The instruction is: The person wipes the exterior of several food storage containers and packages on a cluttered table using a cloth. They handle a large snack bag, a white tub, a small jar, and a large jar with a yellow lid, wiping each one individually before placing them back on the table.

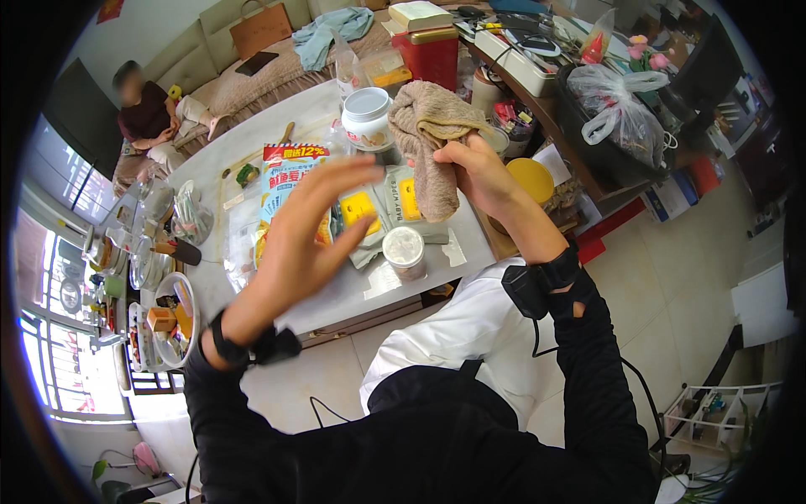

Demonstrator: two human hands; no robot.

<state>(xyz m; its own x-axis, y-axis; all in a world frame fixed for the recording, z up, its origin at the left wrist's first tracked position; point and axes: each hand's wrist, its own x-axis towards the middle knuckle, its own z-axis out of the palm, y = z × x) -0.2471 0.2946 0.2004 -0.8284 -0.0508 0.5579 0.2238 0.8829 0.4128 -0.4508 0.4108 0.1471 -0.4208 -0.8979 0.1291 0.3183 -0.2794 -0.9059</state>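
Observation:
A folded, bunched brown cloth (pixel 434 145) is gripped in my right hand (pixel 482 167), raised over the marble-topped table (pixel 466 252). My left hand (pixel 302 233), slightly blurred, hovers with its fingers apart and nothing in it. Beneath and behind it lies a blue snack bag (pixel 277 170) bearing printed writing. Between my hands are two packs of baby wipes, one with a yellow lid (pixel 360 211), the other pack (pixel 393 195) partly hidden by the cloth. A small clear jar with a white lid (pixel 403 249) stands near the front edge. Behind stands a white plastic jar (pixel 367 123).
A person (pixel 148 120) sits on the sofa (pixel 227 88) at the far left. A red box (pixel 429 60) stands behind the table. At the right, a desk carries a black bin (pixel 579 120) with a tied plastic bag (pixel 620 113). A white basket (pixel 189 327) of small items sits left.

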